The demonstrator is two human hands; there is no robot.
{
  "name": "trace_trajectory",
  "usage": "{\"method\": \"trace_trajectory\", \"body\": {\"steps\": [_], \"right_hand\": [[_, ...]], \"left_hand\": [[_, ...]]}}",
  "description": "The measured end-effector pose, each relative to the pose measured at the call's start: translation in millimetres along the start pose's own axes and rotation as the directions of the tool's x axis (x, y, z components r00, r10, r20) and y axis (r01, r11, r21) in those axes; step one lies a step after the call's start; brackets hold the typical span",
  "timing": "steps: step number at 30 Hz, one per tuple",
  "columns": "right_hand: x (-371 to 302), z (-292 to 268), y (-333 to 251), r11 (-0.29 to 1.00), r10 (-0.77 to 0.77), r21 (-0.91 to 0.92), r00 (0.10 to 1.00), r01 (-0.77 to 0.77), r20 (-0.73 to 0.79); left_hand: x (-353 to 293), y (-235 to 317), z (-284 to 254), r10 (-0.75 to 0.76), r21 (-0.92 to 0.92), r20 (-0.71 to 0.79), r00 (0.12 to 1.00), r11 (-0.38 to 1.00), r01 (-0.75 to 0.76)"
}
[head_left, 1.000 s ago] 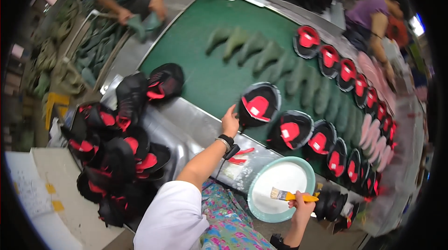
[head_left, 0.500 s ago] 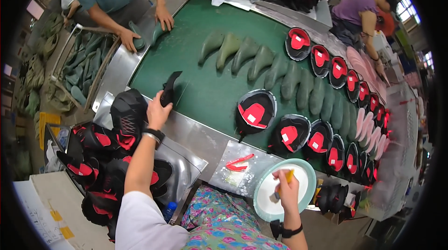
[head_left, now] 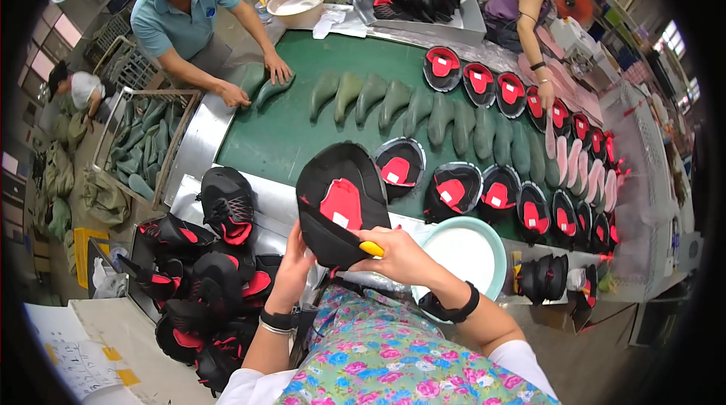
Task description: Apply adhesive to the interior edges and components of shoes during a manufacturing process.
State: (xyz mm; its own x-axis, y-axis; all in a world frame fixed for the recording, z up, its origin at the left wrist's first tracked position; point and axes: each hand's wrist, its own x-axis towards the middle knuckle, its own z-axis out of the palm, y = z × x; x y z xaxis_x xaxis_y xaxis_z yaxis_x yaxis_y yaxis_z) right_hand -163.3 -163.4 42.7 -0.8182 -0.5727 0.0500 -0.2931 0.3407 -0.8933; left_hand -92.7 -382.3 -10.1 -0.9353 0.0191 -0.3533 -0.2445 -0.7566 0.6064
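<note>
A black shoe upper (head_left: 363, 178) with a red lining and a white label is held up in front of me, its inside facing me. My left hand (head_left: 291, 273) grips its lower left edge. My right hand (head_left: 401, 257) is at its lower right edge, closed on a brush with a yellow handle (head_left: 371, 248); the bristles are hidden behind the upper. Right of the upper, a pale green bowl (head_left: 499, 261) holds white liquid. A pile of black and red uppers (head_left: 215, 276) lies left of my left forearm.
Rows of uppers (head_left: 452, 184), green shoe lasts (head_left: 442, 119) and pink insoles (head_left: 572, 155) cover the green table (head_left: 257, 136). A co-worker (head_left: 189, 19) handles lasts at the far left; another (head_left: 522, 4) reaches in at the far right. A wire crate (head_left: 170, 167) holds more lasts.
My left hand has brought the upper back toward me and turned its inside into view. My right hand has lifted the brush out of the bowl and moved left to the upper.
</note>
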Motion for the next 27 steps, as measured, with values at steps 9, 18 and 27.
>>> {"method": "trace_trajectory", "body": {"steps": [9, 18, 27], "right_hand": [[-36, 6, -23, 0.995, 0.056, 0.056, 0.918, -0.085, 0.392], [-195, -40, 111, 0.697, 0.618, 0.218, 0.418, -0.683, -0.666], [-254, 20, 192, 0.696, 0.572, 0.200, 0.364, -0.690, -0.735]], "left_hand": [[-41, -25, -54, 0.234, 0.757, 0.253, 0.939, 0.556, -0.343], [-99, -43, -28, -0.338, 0.900, 0.348, 0.875, 0.382, -0.210], [-56, -39, -19, -0.603, 0.867, 0.049, 0.797, 0.422, 0.266]]}}
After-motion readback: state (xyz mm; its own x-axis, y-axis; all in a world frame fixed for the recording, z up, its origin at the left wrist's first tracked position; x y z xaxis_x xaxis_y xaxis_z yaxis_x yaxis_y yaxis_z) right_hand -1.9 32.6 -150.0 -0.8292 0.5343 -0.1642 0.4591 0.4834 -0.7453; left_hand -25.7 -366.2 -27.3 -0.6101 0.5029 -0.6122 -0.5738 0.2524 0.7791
